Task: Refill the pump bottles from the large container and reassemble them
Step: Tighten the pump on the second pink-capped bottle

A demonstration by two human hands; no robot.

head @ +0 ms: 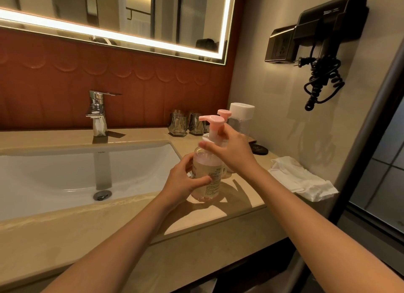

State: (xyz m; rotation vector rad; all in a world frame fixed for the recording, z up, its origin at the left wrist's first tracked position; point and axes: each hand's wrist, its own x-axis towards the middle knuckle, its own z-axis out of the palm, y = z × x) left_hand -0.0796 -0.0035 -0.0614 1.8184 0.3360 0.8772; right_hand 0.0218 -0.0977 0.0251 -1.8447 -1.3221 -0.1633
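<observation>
Left grip wraps bottle body; right grip pinches pump at neck.

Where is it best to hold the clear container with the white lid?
Probably grip the clear container round its straight body, below the lid, coming from the right: it stands upright; pump bottles crowd its front, glasses its left.
</observation>
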